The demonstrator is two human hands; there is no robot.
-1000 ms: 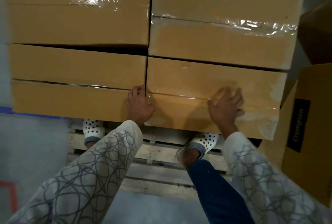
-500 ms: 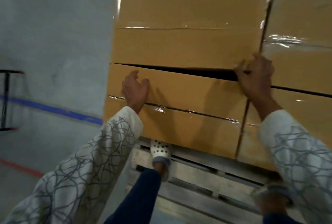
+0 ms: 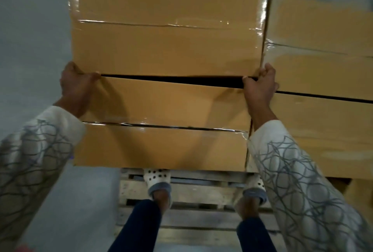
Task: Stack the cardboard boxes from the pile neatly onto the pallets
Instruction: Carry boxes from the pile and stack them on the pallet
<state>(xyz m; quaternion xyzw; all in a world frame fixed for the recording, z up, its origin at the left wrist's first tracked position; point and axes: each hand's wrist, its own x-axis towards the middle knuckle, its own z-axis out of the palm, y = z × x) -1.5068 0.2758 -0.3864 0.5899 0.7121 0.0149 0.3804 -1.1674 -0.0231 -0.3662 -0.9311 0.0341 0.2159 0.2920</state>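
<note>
Two hands, left hand (image 3: 77, 84) and right hand (image 3: 259, 88), grip the far corners of the near cardboard box (image 3: 163, 130) on a wooden pallet (image 3: 201, 193).

Four brown cardboard boxes lie flat in a two-by-two block on a slatted wooden pallet (image 3: 201, 191), whose bare slats show past the boxes' near edges. Each top is sealed with clear tape along its middle seam. The near-left box (image 3: 161, 146) is parted from the far-left box (image 3: 167, 39) by a narrow dark gap. The left hand (image 3: 77, 86) and the right hand (image 3: 259, 90) grip its two far corners. The near-right box (image 3: 327, 130) touches its right side, and the far-right box (image 3: 323, 29) lies behind that one, across another thin gap.
</note>
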